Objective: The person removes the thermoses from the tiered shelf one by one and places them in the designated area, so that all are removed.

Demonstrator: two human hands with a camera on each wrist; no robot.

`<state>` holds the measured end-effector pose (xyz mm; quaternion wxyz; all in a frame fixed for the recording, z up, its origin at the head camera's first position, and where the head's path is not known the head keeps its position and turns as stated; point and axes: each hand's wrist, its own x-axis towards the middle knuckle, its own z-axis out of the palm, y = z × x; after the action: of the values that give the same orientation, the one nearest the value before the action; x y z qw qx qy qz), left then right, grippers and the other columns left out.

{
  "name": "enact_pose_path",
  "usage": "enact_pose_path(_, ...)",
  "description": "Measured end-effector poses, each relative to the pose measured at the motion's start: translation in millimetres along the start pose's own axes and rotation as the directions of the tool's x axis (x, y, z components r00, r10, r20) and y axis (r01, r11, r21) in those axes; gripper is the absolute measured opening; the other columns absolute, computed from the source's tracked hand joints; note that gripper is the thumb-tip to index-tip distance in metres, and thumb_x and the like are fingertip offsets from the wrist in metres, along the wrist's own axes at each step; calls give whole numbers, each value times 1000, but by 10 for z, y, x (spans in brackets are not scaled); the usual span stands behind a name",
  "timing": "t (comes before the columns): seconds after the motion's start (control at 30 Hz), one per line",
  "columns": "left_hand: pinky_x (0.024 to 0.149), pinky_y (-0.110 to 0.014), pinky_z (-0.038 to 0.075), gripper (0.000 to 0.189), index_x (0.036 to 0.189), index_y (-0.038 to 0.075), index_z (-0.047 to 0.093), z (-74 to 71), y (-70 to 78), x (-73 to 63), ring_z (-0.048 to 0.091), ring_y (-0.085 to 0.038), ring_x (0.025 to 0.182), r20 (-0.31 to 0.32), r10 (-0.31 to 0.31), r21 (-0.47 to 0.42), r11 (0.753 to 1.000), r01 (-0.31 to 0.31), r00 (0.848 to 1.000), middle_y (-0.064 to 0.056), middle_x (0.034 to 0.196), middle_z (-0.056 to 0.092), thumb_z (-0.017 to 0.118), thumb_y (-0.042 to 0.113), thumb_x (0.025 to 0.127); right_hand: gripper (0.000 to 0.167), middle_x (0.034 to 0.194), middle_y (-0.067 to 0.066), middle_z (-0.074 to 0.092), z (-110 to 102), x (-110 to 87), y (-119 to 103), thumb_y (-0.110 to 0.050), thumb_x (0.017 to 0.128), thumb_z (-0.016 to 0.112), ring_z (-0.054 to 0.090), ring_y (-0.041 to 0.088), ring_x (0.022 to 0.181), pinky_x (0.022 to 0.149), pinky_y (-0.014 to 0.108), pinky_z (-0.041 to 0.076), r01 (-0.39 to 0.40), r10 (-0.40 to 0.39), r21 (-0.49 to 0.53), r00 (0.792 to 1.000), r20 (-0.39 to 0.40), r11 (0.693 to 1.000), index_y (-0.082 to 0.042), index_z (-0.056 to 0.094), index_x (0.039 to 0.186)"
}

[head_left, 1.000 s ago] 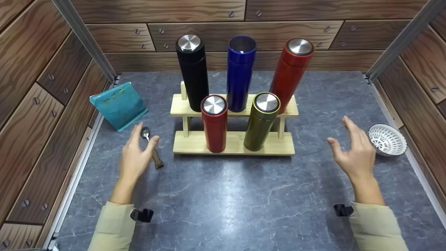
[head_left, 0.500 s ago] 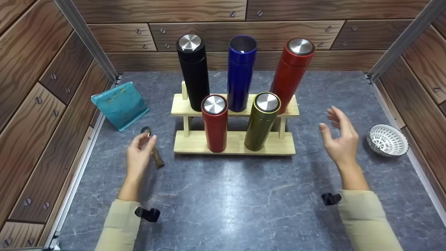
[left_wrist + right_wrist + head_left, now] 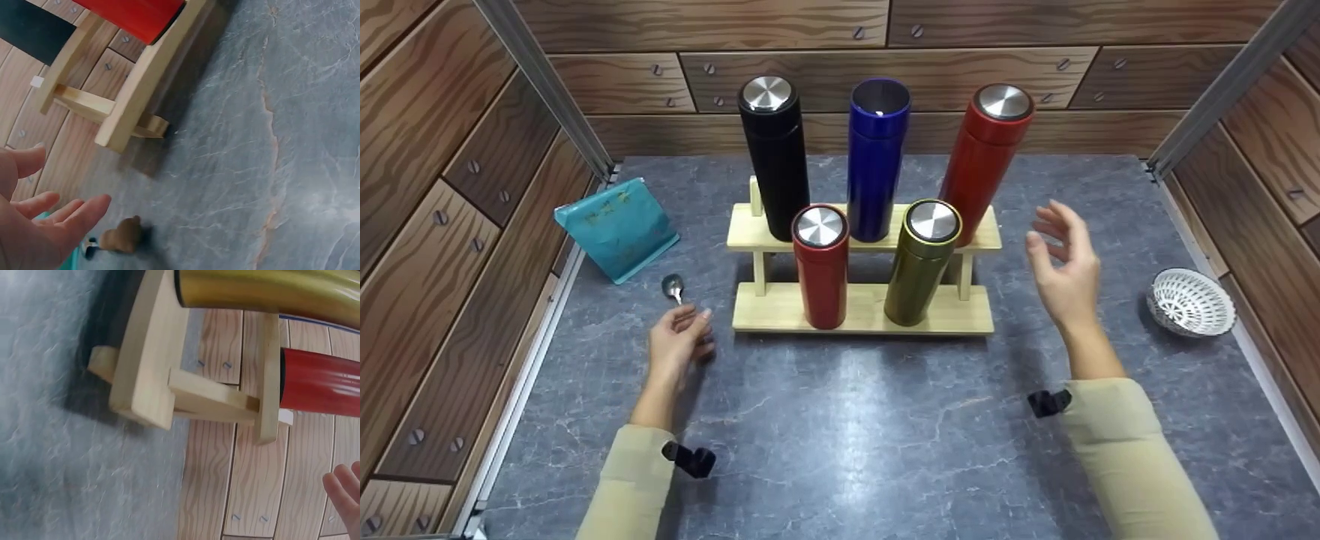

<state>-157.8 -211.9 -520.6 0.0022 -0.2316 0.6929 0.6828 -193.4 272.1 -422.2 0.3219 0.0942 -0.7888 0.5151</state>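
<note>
My left hand [image 3: 679,349] hovers over the brown handle of a spoon [image 3: 673,286] and hides most of that handle in the head view. The left wrist view shows the spoon [image 3: 122,235] on the table beyond my loosely bent fingers, with nothing between finger and thumb. My right hand [image 3: 1065,274] is in the air to the right of a two-tier wooden rack [image 3: 862,319], its fingers slightly curved and holding nothing. On the lower tier stand a short red flask [image 3: 823,285] and an olive-green flask [image 3: 916,277]. The upper tier carries a black flask [image 3: 776,172], a blue flask [image 3: 877,172] and a tall red flask [image 3: 982,172].
A teal pouch [image 3: 619,229] stands at the left, behind the spoon. Near the right wall is a white openwork basket [image 3: 1191,303]. Wood-patterned walls [image 3: 885,71] enclose the grey marbled table [image 3: 847,435] at the back and both sides.
My left hand has moved down and right, from beside the spoon to over its handle. My right hand has moved left and away from me, closer to the rack. The objects have stayed put.
</note>
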Motion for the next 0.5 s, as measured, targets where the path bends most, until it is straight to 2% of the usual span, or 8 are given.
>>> enact_pose_path(0.1, 75, -36, 57, 57, 135, -2, 39, 51, 22, -35, 53, -35, 111, 28, -61, -9, 998, 61, 998, -20, 128, 47, 64, 21, 89, 45, 120, 11, 58, 56, 61, -20, -10, 88, 62, 56, 29, 107, 80, 21, 49, -56, 55, 50, 998, 21, 997, -6, 48, 130)
enact_pose_path(0.2, 76, -36, 57, 57, 136, -2, 38, 81, -16, -15, 53, -34, 112, 53, -93, -29, 995, 95, 994, -19, 127, 48, 63, 19, 90, 47, 122, 10, 57, 102, 125, -49, -11, 88, 64, 54, 29, 109, 81, 23, 49, -78, 75, 78, 996, 44, 994, -8, 46, 132)
enact_pose_path(0.37, 78, -38, 56, 58, 136, -2, 36, 130, -60, 13, 52, -33, 111, 66, -127, -63, 989, 131, 990, -18, 125, 47, 63, 19, 90, 53, 124, 9, 55, 177, 211, -95, -11, 87, 65, 53, 28, 111, 84, 28, 49, -113, 103, 120, 991, 89, 986, -8, 43, 134)
enact_pose_path(0.5, 76, -37, 56, 57, 136, -3, 35, 181, -71, 24, 53, -33, 110, 74, -139, -107, 983, 147, 987, -19, 123, 47, 63, 17, 90, 57, 127, 12, 53, 225, 266, -197, -6, 86, 65, 52, 29, 113, 90, 32, 48, -156, 133, 187, 983, 128, 970, -3, 40, 136)
